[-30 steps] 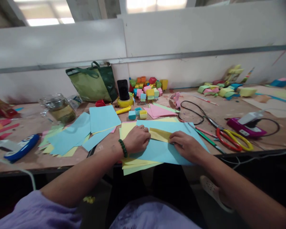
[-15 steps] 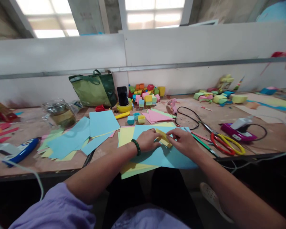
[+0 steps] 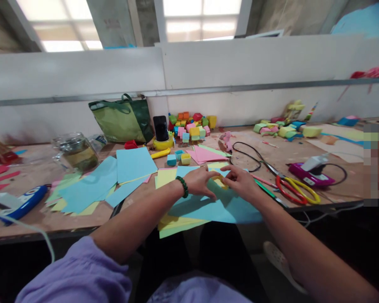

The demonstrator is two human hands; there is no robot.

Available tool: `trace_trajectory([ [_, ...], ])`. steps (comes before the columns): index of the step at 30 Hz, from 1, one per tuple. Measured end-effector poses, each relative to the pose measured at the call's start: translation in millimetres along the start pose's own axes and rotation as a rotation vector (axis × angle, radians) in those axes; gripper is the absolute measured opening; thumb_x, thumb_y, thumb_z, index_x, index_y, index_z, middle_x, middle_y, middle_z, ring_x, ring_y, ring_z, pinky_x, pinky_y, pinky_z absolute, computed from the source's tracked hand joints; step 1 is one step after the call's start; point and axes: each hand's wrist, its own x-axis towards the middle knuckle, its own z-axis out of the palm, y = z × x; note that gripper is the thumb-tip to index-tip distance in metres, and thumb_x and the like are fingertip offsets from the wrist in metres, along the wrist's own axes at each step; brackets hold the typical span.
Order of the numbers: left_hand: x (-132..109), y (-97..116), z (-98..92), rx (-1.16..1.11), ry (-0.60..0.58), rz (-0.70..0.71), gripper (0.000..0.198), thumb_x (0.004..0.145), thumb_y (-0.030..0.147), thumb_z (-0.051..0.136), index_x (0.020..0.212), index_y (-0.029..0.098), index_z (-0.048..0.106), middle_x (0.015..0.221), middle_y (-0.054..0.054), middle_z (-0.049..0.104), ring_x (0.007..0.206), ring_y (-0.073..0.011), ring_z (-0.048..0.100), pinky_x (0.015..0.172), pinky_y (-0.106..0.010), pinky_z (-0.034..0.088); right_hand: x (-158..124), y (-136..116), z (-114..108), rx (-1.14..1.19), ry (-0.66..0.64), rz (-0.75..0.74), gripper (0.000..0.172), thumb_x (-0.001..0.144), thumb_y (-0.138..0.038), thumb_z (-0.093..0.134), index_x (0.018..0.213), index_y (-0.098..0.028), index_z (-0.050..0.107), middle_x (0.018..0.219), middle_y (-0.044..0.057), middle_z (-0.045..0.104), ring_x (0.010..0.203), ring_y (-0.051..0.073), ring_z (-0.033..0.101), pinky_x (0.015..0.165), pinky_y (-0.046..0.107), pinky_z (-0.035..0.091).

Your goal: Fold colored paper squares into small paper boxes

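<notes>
Over the light-blue paper sheet (image 3: 192, 208), my right hand (image 3: 241, 182) pinches a small yellow paper strip (image 3: 219, 182), which looks bent into a curve. My left hand (image 3: 199, 182), with a green bead bracelet at the wrist, is at the strip's left side. Its thumb is spread away from its fingers, and the fingertips reach to the strip's upper edge; whether they touch it I cannot tell. Under the blue sheet lie yellow and green sheets. Just beyond the hands stand small folded paper boxes, a yellow box (image 3: 185, 159) and a blue box (image 3: 171, 160).
To the right lie scissors (image 3: 298, 189), a green cutter (image 3: 270, 191) and a purple glue gun (image 3: 311, 174). On the left are loose blue sheets (image 3: 88, 185), a blue tool (image 3: 27, 202) and a glass jar (image 3: 76, 153). Behind are a phone (image 3: 161, 128), coloured paper boxes (image 3: 194, 126) and a green bag (image 3: 120, 120).
My left thumb has moved away from the fingers, loosening from the yellow strip. The strip, flatter and plainer before, now appears curved near my right fingers. The view has shifted slightly.
</notes>
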Motion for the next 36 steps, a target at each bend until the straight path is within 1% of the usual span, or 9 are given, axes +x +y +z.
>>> trace_trajectory([
  [2, -1.3, 4.0, -2.2, 0.043, 0.016, 0.072, 0.076, 0.062, 0.052, 0.077, 0.127, 0.021, 0.053, 0.11, -0.011, 0.05, 0.101, -0.0272, 0.055, 0.088, -0.037, 0.045, -12.1, -11.8, 1.9, 0.027, 0.013, -0.064, 0.024, 0.083, -0.03, 0.055, 0.104, -0.02, 0.058, 0.066, -0.002, 0.063, 0.052, 0.013, 0.057, 0.052, 0.023, 0.043],
  [5, -4.3, 5.7, -2.3, 0.068, 0.042, 0.168, 0.074, 0.06, 0.046, 0.079, 0.123, 0.018, 0.052, 0.12, -0.013, 0.047, 0.102, -0.0275, 0.054, 0.089, -0.038, 0.045, -31.5, -27.1, 8.4, -0.097, 0.106, -0.2, 0.016, 0.088, -0.026, 0.049, 0.1, -0.021, 0.059, 0.07, 0.0, 0.061, 0.057, 0.013, 0.057, 0.056, 0.024, 0.043],
  [8, -9.9, 4.2, 1.3, 0.014, 0.002, 0.242, 0.067, 0.062, 0.035, 0.077, 0.121, 0.016, 0.049, 0.118, -0.011, 0.049, 0.1, -0.0249, 0.054, 0.087, -0.035, 0.046, -46.0, -33.8, 16.7, -0.164, 0.127, -0.307, 0.016, 0.088, -0.021, 0.047, 0.093, -0.02, 0.062, 0.079, 0.003, 0.063, 0.063, 0.014, 0.058, 0.061, 0.025, 0.044],
  [11, -16.8, 3.2, 5.6, -0.041, -0.068, 0.264, 0.055, 0.063, 0.03, 0.074, 0.112, 0.015, 0.053, 0.104, -0.008, 0.052, 0.094, -0.0227, 0.053, 0.085, -0.033, 0.047, -53.2, -34.0, 21.7, -0.093, 0.119, -0.218, 0.013, 0.085, -0.02, 0.05, 0.088, -0.019, 0.063, 0.078, 0.002, 0.064, 0.061, 0.013, 0.057, 0.06, 0.024, 0.043],
  [15, -22.7, 4.5, 9.3, -0.078, -0.096, 0.221, 0.056, 0.065, 0.04, 0.074, 0.114, 0.019, 0.057, 0.099, -0.005, 0.048, 0.086, -0.0205, 0.053, 0.081, -0.032, 0.047, -57.9, -32.8, 21.9, 0.043, 0.077, -0.086, 0.011, 0.082, -0.02, 0.054, 0.085, -0.019, 0.064, 0.069, -0.001, 0.063, 0.056, 0.012, 0.054, 0.057, 0.023, 0.042],
  [20, -21.5, 9.7, 10.1, -0.063, -0.113, 0.212, 0.052, 0.069, 0.047, 0.069, 0.113, 0.022, 0.059, 0.093, -0.003, 0.047, 0.082, -0.019, 0.053, 0.079, -0.031, 0.046, -65.4, -31.0, 20.0, 0.064, 0.067, -0.095, 0.016, 0.083, -0.021, 0.051, 0.087, -0.019, 0.066, 0.08, 0.002, 0.068, 0.067, 0.014, 0.06, 0.062, 0.025, 0.045],
  [25, -21.7, 16.7, 7.1, -0.099, -0.12, 0.161, 0.054, 0.07, 0.046, 0.068, 0.114, 0.019, 0.051, 0.093, -0.004, 0.057, 0.08, -0.0184, 0.055, 0.071, -0.027, 0.044, -70.4, -25.0, 12.7, 0.006, 0.038, -0.018, 0.019, 0.081, -0.02, 0.05, 0.086, -0.021, 0.069, 0.082, 0.002, 0.072, 0.071, 0.016, 0.064, 0.065, 0.027, 0.047],
  [30, -24.7, 16.9, 7.6, -0.121, -0.124, 0.118, 0.055, 0.077, 0.031, 0.057, 0.13, 0.025, 0.045, 0.074, 0.003, 0.061, 0.065, -0.0143, 0.054, 0.059, -0.023, 0.037, -70.2, -19.4, 8.8, 0.063, 0.027, 0.082, 0.02, 0.079, -0.024, 0.053, 0.086, -0.021, 0.072, 0.08, 0.002, 0.074, 0.069, 0.018, 0.065, 0.063, 0.028, 0.049],
  [36, -19.9, 17.6, 4.4, -0.055, -0.163, 0.103, 0.039, 0.081, 0.019, 0.04, 0.116, 0.024, 0.057, 0.078, 0.0, 0.065, 0.069, -0.0161, 0.055, 0.063, -0.025, 0.04, -67.0, -12.6, 10.2, 0.1, -0.007, 0.143, 0.025, 0.078, -0.025, 0.052, 0.087, -0.02, 0.074, 0.081, 0.003, 0.075, 0.073, 0.02, 0.066, 0.066, 0.03, 0.05],
])
